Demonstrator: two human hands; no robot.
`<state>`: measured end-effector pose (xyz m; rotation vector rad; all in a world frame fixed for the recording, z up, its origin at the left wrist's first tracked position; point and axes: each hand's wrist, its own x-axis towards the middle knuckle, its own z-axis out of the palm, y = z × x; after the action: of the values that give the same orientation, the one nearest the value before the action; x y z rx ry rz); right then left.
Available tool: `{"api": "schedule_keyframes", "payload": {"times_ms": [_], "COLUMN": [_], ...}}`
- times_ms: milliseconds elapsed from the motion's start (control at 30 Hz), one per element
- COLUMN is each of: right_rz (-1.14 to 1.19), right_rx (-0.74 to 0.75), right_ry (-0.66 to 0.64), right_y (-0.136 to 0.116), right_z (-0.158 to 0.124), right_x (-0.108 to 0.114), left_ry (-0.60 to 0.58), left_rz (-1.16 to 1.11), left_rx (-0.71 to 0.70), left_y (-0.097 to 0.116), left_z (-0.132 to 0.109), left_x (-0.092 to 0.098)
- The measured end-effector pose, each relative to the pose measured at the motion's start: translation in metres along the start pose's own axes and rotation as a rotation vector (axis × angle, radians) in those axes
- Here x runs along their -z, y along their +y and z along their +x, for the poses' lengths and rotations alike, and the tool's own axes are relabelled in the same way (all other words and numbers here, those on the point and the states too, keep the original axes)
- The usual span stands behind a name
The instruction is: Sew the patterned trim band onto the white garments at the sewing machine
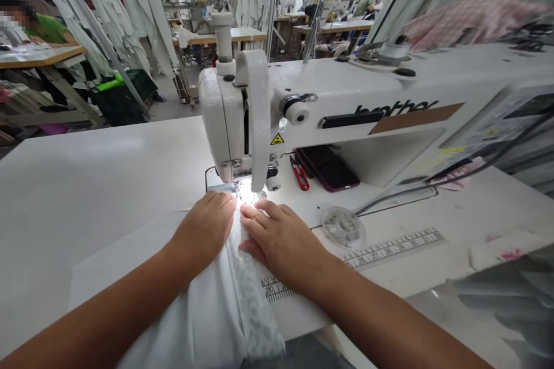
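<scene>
White fabric with a pale leaf-spotted strip along its right side runs up to the lit needle area of a white sewing machine. My left hand lies on the fabric just left of the presser foot, fingers curled and closed on the cloth. Close beside it, my right hand has its fingertips on the strip's upper end, thumb bent in at the cloth's edge. Under both palms the fabric is hidden. The needle tip is lost in the glare.
Red thread snips and a dark phone lie under the machine arm. A clear round plastic piece sits by a printed ruler scale. Pink cloth rests atop the machine. Another person sits at the far left.
</scene>
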<state>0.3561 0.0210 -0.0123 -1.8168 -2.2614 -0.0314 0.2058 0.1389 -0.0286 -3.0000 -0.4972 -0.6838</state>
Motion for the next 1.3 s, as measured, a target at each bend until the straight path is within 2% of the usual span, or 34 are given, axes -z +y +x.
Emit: {"api": "schedule_keyframes", "payload": {"times_ms": [300, 467, 700, 900, 1000, 1067, 1100, 1167, 1200, 1233, 1267, 1300], "right_rz": [0.017, -0.007, 0.002, 0.093, 0.336, 0.625, 0.745, 0.978, 1.067, 1.101, 1.113, 1.142], "right_rx": [-0.015, -0.022, -0.033, -0.033, -0.027, -0.04, -0.052, -0.056, -0.089, -0.25, -0.368, -0.418], "right_ry": [-0.003, -0.002, 0.008, 0.054, 0.08, 0.042, -0.028, -0.267, -0.309, -0.308, -0.301, -0.291], "right_y": [-0.003, -0.002, -0.002, -0.002, -0.009, -0.013, -0.013, -0.012, -0.011, -0.011, -0.012, -0.013], "right_z": [-0.001, 0.001, 0.0, 0.004, -0.028, -0.07, -0.094, -0.137, -0.152, -0.162, -0.164, -0.161], "right_x": [0.001, -0.001, -0.003, -0.001, 0.016, 0.024, 0.025, 0.014, 0.004, -0.01, -0.024, -0.04], "left_ry": [-0.022, -0.007, -0.04, -0.022, -0.075, -0.153, -0.193, -0.237, -0.243, -0.243, -0.234, -0.225], "left_rz": [0.037, 0.087, 0.013, -0.012, -0.033, -0.021, -0.007, 0.013, 0.012, 0.002, -0.018, -0.043], "left_rx": [-0.024, -0.038, 0.003, -0.017, -0.056, -0.058, -0.037, 0.036, 0.071, 0.098, 0.107, 0.1], "left_y": [0.001, -0.007, -0.02, -0.026, -0.03, -0.031, -0.03, -0.023, -0.016, -0.006, 0.006, 0.02], "left_z": [-0.001, 0.001, 0.004, 0.007, -0.007, -0.03, -0.045, -0.076, -0.089, -0.099, -0.106, -0.109], "left_x": [0.001, -0.004, -0.007, -0.01, 0.002, 0.017, 0.026, 0.043, 0.051, 0.057, 0.06, 0.062]}}
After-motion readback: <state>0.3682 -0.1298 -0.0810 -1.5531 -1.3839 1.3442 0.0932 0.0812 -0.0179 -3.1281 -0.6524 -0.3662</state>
